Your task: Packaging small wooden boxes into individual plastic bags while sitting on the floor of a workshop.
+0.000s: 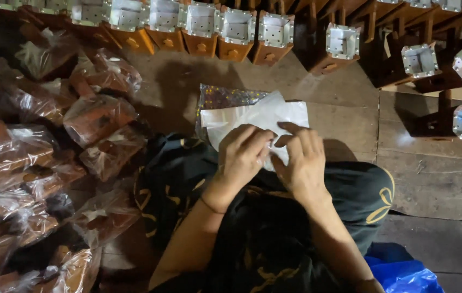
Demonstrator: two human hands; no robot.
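Centrally, a white plastic bag (258, 119) is pinched by left hand (242, 154) and right hand (302, 160), close together; wrapped bundles (98, 116) are heaped left.

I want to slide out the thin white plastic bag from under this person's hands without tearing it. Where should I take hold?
Probably the free upper right corner of the thin white plastic bag, coming from the far side. It lies flat and uncovered there, while the left hand and right hand cover its near edge.
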